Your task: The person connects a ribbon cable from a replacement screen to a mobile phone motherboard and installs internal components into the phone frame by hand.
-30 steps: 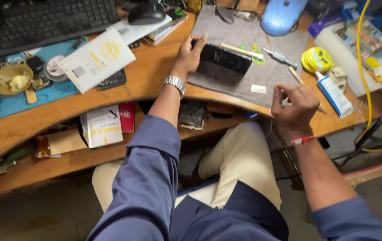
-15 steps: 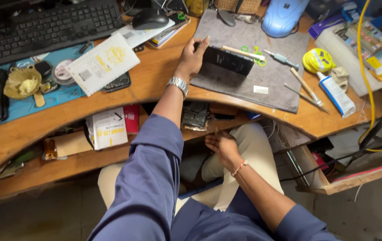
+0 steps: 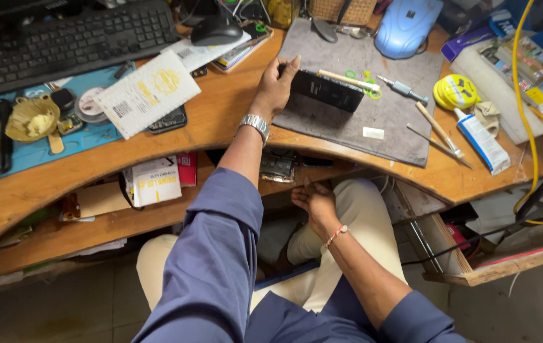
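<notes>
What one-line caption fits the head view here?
Left hand props a black phone on edge on a grey mat; right hand reaches under the wooden desk.

Matt grey felt mat (image 3: 341, 121), wooden desk (image 3: 214, 127)

Black rectangular phone (image 3: 325, 91), tilted up on one long edge, on the grey mat (image 3: 348, 124), left end gripped

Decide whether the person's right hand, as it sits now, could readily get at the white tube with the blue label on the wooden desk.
Probably not directly. The right hand is under the wooden desk, whose top lies between it and the white tube with the blue label. It would need to come out past the edge first.
</notes>
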